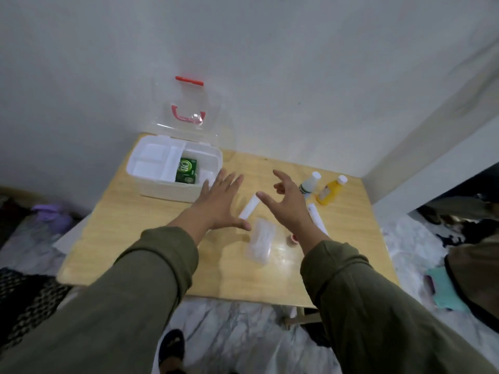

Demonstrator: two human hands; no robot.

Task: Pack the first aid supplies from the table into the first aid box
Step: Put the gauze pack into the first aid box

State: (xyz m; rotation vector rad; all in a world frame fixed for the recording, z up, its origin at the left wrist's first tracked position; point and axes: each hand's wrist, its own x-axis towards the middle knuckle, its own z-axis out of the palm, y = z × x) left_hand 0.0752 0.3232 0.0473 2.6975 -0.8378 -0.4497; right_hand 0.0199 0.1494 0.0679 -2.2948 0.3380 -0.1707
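The white first aid box (151, 184) stands open at the table's far left, its clear lid (189, 120) with red handle leaning back against the wall. A green packet (185, 170) lies inside it. My left hand (220, 202) hovers open, fingers spread, just right of the box. My right hand (287, 202) is open with fingers curled, above the supplies. Between the hands lies a white tube (249, 206). A clear plastic packet (260, 242) lies nearer me. A small tape roll (293, 239) sits beside it. A white bottle (310, 184), a yellow bottle (330, 191) and another white tube (318, 220) lie to the right.
The wooden table (140, 238) stands against a grey wall. Bedding and dark cloth lie on the floor at left, a bag (475, 279) and a teal item (442, 290) at right. A foot in a dark slipper (171, 346) shows below the table edge.
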